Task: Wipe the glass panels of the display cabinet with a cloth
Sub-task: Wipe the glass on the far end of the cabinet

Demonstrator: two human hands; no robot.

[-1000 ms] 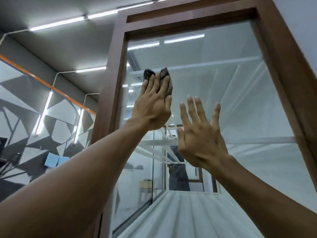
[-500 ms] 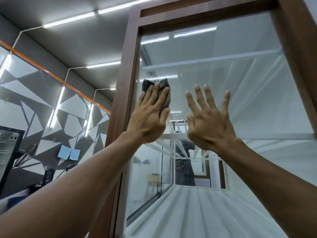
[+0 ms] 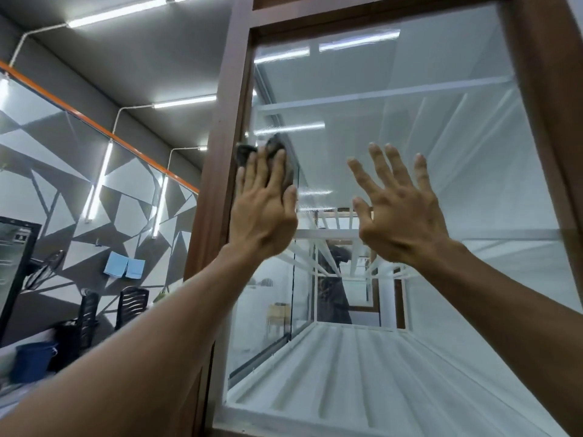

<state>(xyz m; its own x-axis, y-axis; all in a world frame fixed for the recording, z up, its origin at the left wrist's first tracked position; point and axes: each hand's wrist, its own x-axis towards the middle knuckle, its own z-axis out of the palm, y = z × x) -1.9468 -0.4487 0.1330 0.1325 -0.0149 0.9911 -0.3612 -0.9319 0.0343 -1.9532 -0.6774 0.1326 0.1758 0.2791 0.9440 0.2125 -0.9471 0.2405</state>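
A tall glass panel (image 3: 441, 146) fills the brown wooden frame (image 3: 227, 127) of the display cabinet. My left hand (image 3: 263, 209) presses a dark grey cloth (image 3: 277, 149) flat against the glass at the panel's left edge, right beside the frame post. Only the cloth's top shows above my fingers. My right hand (image 3: 400, 212) lies flat on the glass to the right of it, fingers spread, holding nothing. White shelves and a white cabinet floor (image 3: 347, 373) show through the glass.
Left of the cabinet is a grey wall with a triangle pattern (image 3: 79, 190), black chairs (image 3: 132, 304), a dark blue bin (image 3: 33, 357) and a screen (image 3: 12, 263). Ceiling strip lights (image 3: 116, 14) run overhead.
My left hand has slid the cloth down and leftward to the frame edge. My right hand has stayed flat on the glass. The view has shifted left.
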